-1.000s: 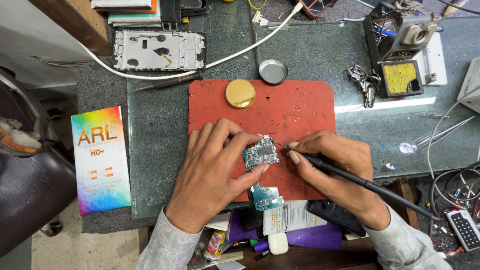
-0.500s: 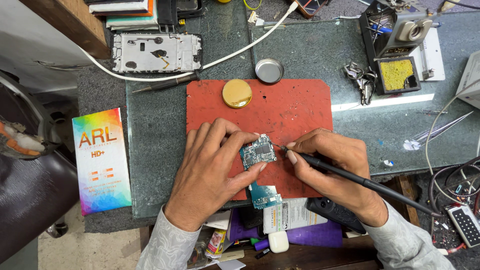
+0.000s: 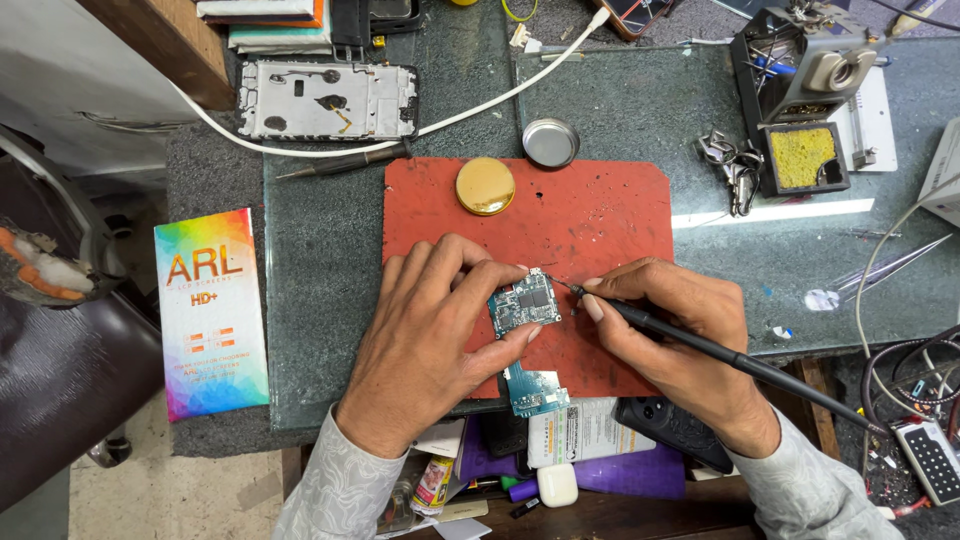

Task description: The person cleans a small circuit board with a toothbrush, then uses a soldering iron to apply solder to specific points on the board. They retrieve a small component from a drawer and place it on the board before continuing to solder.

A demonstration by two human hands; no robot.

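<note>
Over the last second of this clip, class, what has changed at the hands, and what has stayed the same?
Very little. The right hand keeps its pen grip on the black soldering iron, its tip still at the right edge of the small circuit board. The left hand still pinches that board on the red mat. Nothing was picked up or released; the gold lid and second board lie as before.

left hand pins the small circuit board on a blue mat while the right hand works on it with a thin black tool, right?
Not quite: the mat is red, not blue, as the head view shows. The left hand does pin the board, and the right hand holds the tool to it.
</note>
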